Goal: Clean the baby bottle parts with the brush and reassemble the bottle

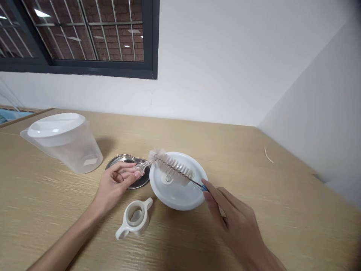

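Note:
My right hand (pixel 234 214) is closed on the blue handle of a bottle brush (pixel 175 168). Its pale bristles slant up and left over a white bowl (pixel 180 201). Between the thumb and fingers of my left hand (pixel 118 180) is a small clear piece (pixel 143 165), perhaps glass, with a narrow end. The brush tip meets or overlaps that narrow end; I cannot tell whether it is inside. Under my left hand lies a kidney-shaped metal tray (pixel 141 182), partly hidden. A white ring-shaped holder with two side lugs (pixel 135 218) sits on the table nearer to me.
A translucent lidded pitcher (pixel 75 150) stands at the left of the wooden table (pixel 239 165). A thin pale strip (pixel 268 155) lies at the right. The wall (pixel 211 75) and a barred window (pixel 98 34) bound the far side.

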Motion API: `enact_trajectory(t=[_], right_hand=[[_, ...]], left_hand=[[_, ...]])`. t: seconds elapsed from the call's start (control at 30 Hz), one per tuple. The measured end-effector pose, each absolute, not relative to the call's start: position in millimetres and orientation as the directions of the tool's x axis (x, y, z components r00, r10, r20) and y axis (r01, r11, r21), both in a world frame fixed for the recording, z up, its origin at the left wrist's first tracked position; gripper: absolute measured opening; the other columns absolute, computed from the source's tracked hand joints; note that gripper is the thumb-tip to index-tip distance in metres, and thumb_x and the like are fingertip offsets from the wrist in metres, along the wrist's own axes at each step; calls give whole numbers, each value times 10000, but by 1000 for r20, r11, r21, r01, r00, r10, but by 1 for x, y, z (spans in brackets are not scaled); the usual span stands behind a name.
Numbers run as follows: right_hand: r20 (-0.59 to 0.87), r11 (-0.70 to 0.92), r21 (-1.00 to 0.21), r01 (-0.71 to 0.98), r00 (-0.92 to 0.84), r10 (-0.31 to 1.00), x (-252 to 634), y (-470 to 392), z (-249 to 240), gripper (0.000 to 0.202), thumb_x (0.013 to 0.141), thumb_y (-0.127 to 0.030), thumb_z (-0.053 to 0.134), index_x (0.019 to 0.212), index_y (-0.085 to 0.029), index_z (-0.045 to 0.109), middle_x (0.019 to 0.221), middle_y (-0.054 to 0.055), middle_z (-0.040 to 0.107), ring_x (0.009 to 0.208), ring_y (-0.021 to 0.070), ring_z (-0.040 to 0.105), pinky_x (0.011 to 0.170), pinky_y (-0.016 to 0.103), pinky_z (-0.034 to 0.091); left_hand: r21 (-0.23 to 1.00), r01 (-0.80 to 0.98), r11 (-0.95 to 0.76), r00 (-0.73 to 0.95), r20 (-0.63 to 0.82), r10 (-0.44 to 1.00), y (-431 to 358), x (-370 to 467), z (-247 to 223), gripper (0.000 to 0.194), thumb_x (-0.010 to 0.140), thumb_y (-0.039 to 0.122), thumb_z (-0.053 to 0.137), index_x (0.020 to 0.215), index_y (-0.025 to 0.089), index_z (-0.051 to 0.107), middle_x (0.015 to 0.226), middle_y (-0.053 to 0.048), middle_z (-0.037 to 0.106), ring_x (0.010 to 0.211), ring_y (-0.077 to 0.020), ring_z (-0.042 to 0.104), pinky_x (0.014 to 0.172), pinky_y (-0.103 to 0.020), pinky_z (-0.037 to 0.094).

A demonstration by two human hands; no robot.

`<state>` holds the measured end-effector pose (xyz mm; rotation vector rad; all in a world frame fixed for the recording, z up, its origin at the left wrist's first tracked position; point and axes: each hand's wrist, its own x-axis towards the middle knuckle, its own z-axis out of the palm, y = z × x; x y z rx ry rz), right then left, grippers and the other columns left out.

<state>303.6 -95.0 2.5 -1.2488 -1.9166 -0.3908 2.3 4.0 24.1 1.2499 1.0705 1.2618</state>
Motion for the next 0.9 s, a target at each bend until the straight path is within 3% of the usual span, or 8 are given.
enact_trajectory(t=[0.5, 0.9], right_hand=[[753, 515, -182, 837, -219, 621, 301, -97, 3, 494, 964, -69, 570, 1452, -123, 516, 794, 18, 611, 643, 89, 554, 617, 205, 440], [768, 490, -156, 858, -207, 606, 304, -96, 6, 431, 963, -97, 595, 1391, -130, 575, 730, -10, 569, 589, 85, 513, 565, 219, 394]], left_hand=[[994, -76, -76, 61, 81, 995, 2, 5, 28, 385, 650, 297, 926, 926, 140, 709, 858, -72, 817, 829, -160, 785, 804, -212, 635], [993, -69, -93, 64, 98, 993, 4, 1, 26, 381, 664, 308, 921, 928, 148, 699, 883, -68, 815, 834, -158, 785, 806, -204, 628]])
